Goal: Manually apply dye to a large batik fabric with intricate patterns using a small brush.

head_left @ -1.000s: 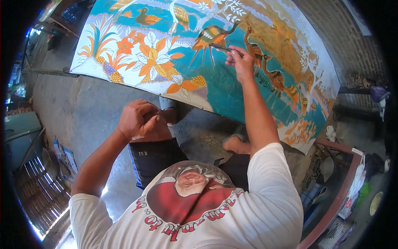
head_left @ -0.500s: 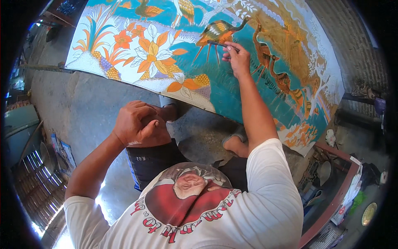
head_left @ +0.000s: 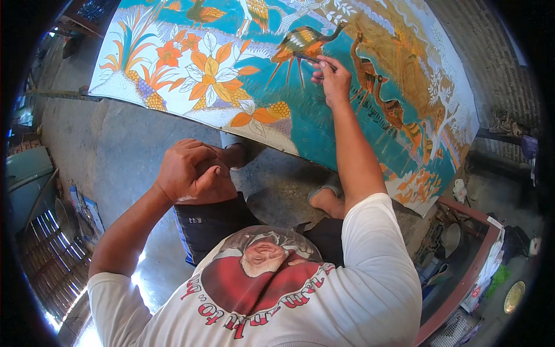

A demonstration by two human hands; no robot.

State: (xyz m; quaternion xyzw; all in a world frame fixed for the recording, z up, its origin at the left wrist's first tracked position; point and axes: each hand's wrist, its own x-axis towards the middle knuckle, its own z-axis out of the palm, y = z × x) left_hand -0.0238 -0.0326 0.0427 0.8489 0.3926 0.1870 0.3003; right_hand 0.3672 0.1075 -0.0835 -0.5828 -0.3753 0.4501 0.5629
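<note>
A large painted canvas point(head_left: 315, 127) spreads across the upper part of the head view, with teal water, orange flowers and several birds. My right hand point(head_left: 336, 84) is closed on a thin dark paintbrush point(head_left: 307, 57). The brush points left, its end at the lower body of a long-necked bird point(head_left: 303, 40) in orange, dark and pale tones. I cannot tell whether the bristles touch the surface. My left hand point(head_left: 193, 168) rests on my bent knee point(head_left: 219, 189), away from the canvas. Its fingers are curled in with the thumb apart, and nothing shows in them.
Bare concrete floor point(head_left: 115, 147) lies left of my knee, below the canvas edge. A reddish-brown frame point(head_left: 465, 295) stands at lower right, with pans and packages around it. A slatted bamboo panel point(head_left: 55, 251) is at far left, and a corrugated wall point(head_left: 488, 63) rises at upper right.
The paintbrush has shifted slightly right along the bird's underside, and my right hand has turned a little with it. My left hand stays on the knee.
</note>
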